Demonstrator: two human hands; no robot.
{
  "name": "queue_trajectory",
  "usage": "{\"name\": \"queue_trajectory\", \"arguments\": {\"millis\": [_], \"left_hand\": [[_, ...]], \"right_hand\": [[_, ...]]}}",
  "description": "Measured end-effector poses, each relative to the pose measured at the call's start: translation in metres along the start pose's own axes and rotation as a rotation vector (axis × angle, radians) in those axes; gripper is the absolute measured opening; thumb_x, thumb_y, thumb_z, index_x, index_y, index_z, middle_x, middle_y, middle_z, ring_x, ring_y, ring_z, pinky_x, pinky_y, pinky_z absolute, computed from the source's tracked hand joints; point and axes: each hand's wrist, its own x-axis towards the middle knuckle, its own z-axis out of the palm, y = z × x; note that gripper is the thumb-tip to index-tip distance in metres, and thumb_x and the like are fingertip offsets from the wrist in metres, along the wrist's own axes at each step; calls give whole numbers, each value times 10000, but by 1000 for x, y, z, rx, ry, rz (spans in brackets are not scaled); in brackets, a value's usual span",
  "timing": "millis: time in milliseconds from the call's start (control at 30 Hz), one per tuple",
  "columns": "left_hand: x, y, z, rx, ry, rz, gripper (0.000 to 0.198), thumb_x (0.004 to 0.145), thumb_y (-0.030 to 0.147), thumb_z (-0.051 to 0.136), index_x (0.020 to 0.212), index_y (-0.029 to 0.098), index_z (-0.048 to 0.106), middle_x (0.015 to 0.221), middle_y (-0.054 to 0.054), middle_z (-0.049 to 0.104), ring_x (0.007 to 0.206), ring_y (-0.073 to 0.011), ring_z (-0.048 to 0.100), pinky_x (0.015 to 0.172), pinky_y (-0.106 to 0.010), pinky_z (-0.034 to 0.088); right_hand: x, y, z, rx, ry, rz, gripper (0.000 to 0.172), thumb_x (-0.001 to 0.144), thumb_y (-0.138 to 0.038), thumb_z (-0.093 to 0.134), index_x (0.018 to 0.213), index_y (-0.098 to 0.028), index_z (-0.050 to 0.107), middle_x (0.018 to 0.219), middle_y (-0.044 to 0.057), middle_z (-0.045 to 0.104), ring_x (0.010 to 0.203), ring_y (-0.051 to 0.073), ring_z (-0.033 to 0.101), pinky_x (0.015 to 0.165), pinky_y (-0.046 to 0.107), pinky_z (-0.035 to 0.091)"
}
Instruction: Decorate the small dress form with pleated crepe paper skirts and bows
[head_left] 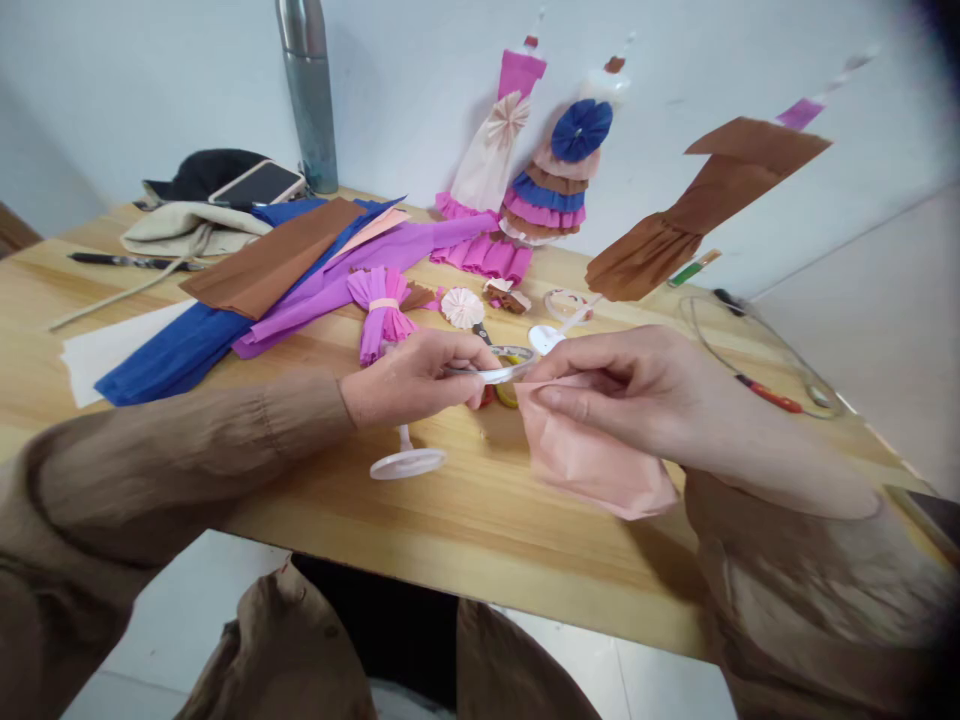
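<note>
My left hand is closed on a roll of clear tape, held nearly flat above the table. In the fingers of my right hand is pinched a piece of pale pink crepe paper, which hangs down in a loose fold. The paper's upper left edge is close to the tape; whether they touch I cannot tell. Partly hidden behind the hands lie scissors with yellow and red handles. Below my left hand stands a white round base, with a magenta paper bow just above that hand.
Brown, blue and purple crepe sheets spread across the left. Dressed paper figures stand along the wall, and a brown one leans at right. A bottle, a phone and a red-handled tool lie around the edges.
</note>
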Motion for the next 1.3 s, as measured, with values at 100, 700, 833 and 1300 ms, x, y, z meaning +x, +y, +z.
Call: {"name": "queue_trajectory", "arguments": {"millis": [100,700,833,1300], "left_hand": [[0,-1,0,-10,0,-42,141,775,83,546,834,118,670,714,-19,683,687,-116,622,656,-219,502],[1,-10,1,57,7,12,151,836,127,520,869,109,666,762,-36,709,701,-124,645,625,-217,497],[1,-10,1,12,-6,36,151,832,112,526,878,106,670,760,-29,699,702,-113,638,634,-208,491],[0,-9,1,30,-6,-7,138,829,115,535,865,109,668,749,-44,715,704,-127,661,647,-222,498]], "right_hand": [[2,-4,4,18,28,11,188,857,-320,609,781,-192,723,687,25,679,588,138,575,497,242,409],[6,2,22,93,-10,-21,138,855,-260,585,751,-192,647,703,10,672,627,130,599,546,229,440],[5,1,22,34,-28,-46,146,850,-244,584,731,-194,651,705,5,674,631,128,600,564,230,445],[10,6,24,-144,102,5,176,816,-255,575,654,-186,567,566,-19,552,532,112,490,494,227,360]]}}
